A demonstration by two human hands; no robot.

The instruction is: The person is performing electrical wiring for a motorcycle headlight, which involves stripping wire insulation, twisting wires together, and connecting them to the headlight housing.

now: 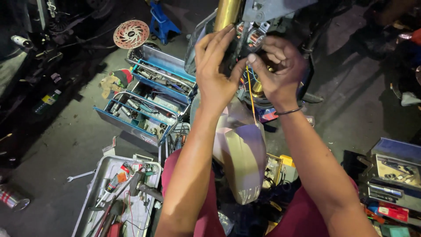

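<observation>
My left hand and my right hand are raised together at the front of a motorcycle, by its gold fork tube and a dark bracket. Fingers of both hands pinch small parts and wiring there. A thin orange wire hangs down from between the hands. On my right wrist sits a dark band. Below the hands is the shiny front fender. What exactly each hand grips is hidden by the fingers.
An open blue cantilever toolbox with sockets stands on the concrete floor at left. A grey tray of tools lies lower left, a spanner beside it. A brake disc and blue stand sit further back. Tool cases are at right.
</observation>
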